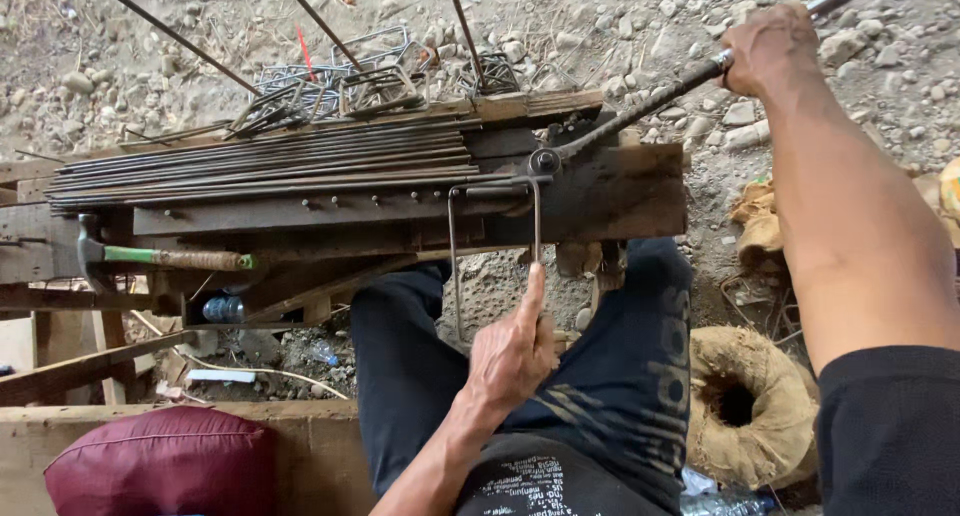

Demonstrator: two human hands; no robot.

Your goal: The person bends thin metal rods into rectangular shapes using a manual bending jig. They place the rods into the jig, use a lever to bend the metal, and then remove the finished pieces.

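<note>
My left hand (512, 351) grips the near end of a thin steel rod bent into a U shape (452, 246), which hangs down from the wooden bending bench (620, 201). My right hand (768, 46) is closed around the long metal bending lever (640, 106), up at the top right. The lever's head sits on a pivot bolt (545, 160) on the bench, right where the rod is clamped. My legs in dark trousers are under the bench.
A bundle of straight rods (260, 166) lies along the bench. Finished square stirrups (345, 86) are piled behind it on gravel. A green-handled hammer (165, 259) rests at left. A maroon cushion (160, 461) lies bottom left, and a coiled sack ring (745, 401) sits at right.
</note>
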